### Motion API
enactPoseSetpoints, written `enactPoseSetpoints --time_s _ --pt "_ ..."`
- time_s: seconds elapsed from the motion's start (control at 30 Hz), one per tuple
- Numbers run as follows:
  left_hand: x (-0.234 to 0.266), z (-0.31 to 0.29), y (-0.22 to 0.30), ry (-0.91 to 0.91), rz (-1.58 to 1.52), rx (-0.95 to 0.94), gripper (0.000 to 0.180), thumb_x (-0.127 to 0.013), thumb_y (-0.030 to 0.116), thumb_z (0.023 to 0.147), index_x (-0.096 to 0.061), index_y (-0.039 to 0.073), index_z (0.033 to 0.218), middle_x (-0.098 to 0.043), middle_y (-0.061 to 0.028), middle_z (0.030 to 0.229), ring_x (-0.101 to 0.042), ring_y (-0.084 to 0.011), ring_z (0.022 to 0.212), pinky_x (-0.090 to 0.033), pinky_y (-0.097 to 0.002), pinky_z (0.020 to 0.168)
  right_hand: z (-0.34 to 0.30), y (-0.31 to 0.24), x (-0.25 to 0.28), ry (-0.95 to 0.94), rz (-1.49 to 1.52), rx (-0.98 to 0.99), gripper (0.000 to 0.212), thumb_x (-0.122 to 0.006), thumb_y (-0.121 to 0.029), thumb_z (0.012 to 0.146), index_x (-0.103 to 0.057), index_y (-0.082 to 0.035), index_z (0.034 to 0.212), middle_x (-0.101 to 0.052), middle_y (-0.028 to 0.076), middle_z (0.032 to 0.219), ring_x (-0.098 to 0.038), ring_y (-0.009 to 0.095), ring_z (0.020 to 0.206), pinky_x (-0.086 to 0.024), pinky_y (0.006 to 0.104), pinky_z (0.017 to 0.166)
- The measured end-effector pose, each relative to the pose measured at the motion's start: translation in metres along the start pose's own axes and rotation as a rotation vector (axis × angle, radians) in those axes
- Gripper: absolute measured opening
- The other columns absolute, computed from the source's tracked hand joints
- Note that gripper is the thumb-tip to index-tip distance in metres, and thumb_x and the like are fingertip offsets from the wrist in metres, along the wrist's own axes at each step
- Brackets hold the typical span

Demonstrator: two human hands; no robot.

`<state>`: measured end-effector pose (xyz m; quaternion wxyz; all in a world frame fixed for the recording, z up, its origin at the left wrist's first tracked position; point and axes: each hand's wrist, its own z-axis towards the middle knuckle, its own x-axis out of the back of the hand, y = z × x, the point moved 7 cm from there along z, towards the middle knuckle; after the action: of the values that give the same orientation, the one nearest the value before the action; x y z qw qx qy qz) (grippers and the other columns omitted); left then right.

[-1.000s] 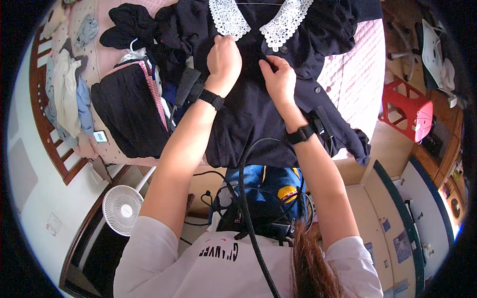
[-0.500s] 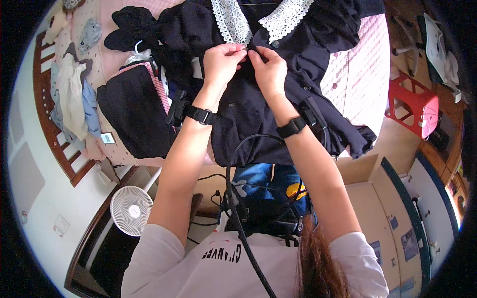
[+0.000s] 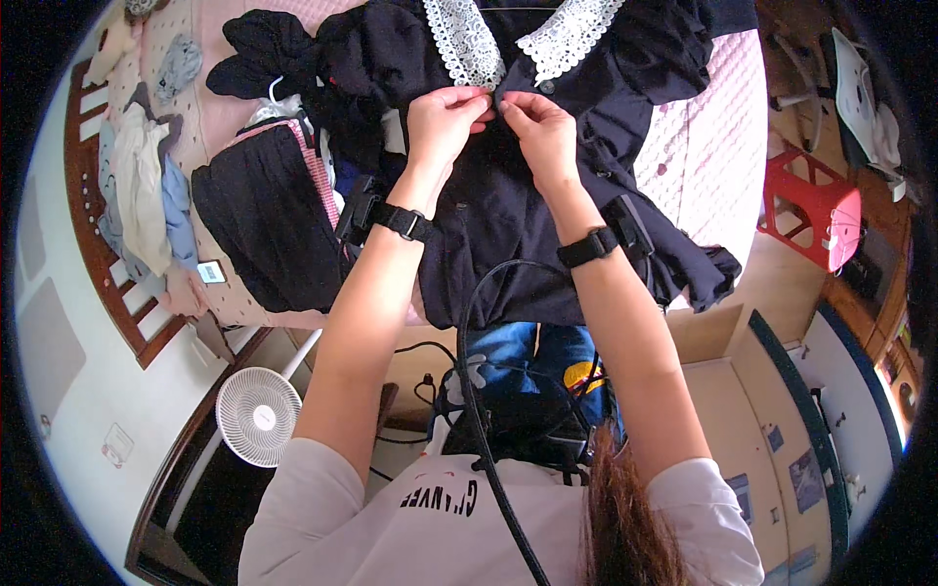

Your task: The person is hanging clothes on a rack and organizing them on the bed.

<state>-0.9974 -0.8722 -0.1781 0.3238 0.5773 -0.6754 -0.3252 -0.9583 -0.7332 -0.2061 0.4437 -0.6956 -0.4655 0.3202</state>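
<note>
A black garment (image 3: 508, 234) with buttons down its front and a white lace collar (image 3: 572, 37) lies spread on the bed. My left hand (image 3: 445, 125) pinches the garment's front edge just below the left half of the collar. Close beside it, my right hand (image 3: 542, 132) grips the same black front with thumb and forefinger. A dark button (image 3: 548, 88) shows above my right fingers. The fingertips of both hands nearly meet, and the bit of cloth between them is mostly hidden.
Folded black cloth (image 3: 264, 220) and a black bunched piece (image 3: 259, 54) lie left on the pink bedcover (image 3: 699, 127). A red stool (image 3: 811, 210) stands at right, a white fan (image 3: 259, 415) at lower left. A black cable (image 3: 469, 391) hangs before my body.
Both hands have shifted slightly right with the garment's front between them. The collar has moved a little right too, and the button beside my right hand shows more clearly.
</note>
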Motion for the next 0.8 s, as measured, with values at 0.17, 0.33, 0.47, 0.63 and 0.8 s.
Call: enactPoseSetpoints --time_s 0.17,0.33,0.47,0.63,0.8 --pt "-0.002 0.002 0.005 0.051 0.226 -0.209 0.024 -0.071 0.018 0.082 -0.07 -0.003 0.093 -0.07 -0.0082 0.079 -0.067 -0.014 0.07 -0.051 -0.0235 0.062 -0.002 -0.007 -0.001 0.095 -0.277 0.111 0.019 -0.07 -0.016 0.077 -0.069 -0.003 0.09 -0.068 0.009 0.074 -0.064 0.016 0.064 -0.051 0.028 0.063" --pt "0.004 0.005 0.002 0.22 0.23 -0.34 0.021 -0.074 0.017 0.078 -0.071 -0.001 0.087 -0.07 -0.0114 0.072 -0.064 -0.013 0.06 -0.049 -0.026 0.056 -0.007 -0.015 -0.001 0.158 -0.332 0.126 0.019 -0.07 -0.017 0.077 -0.069 -0.003 0.089 -0.069 0.01 0.076 -0.066 0.018 0.066 -0.052 0.0292 0.065" --pt "0.004 0.004 -0.003 0.268 0.204 -0.307 0.018 -0.073 0.015 0.078 -0.071 -0.001 0.085 -0.069 -0.0114 0.07 -0.065 -0.0136 0.06 -0.05 -0.0264 0.057 -0.007 -0.019 -0.002 0.133 -0.329 0.134 0.018 -0.07 -0.017 0.077 -0.069 -0.003 0.089 -0.069 0.01 0.076 -0.066 0.018 0.066 -0.052 0.0291 0.065" --pt "-0.001 0.0 0.008 0.238 0.32 -0.359 0.021 -0.074 0.017 0.079 -0.071 -0.001 0.089 -0.069 -0.0075 0.072 -0.061 -0.0092 0.061 -0.048 -0.0229 0.056 -0.012 -0.021 -0.003 0.136 -0.383 0.151 0.018 -0.07 -0.017 0.078 -0.069 -0.003 0.089 -0.069 0.01 0.076 -0.066 0.018 0.066 -0.052 0.0292 0.065" --pt "-0.001 -0.002 0.019 0.27 0.362 -0.412 0.019 -0.073 0.018 0.08 -0.072 -0.001 0.085 -0.069 -0.0062 0.071 -0.06 -0.0084 0.06 -0.047 -0.0237 0.055 -0.014 -0.022 -0.003 0.154 -0.367 0.146 0.019 -0.07 -0.018 0.078 -0.069 -0.003 0.088 -0.069 0.011 0.077 -0.066 0.019 0.066 -0.052 0.0299 0.066"
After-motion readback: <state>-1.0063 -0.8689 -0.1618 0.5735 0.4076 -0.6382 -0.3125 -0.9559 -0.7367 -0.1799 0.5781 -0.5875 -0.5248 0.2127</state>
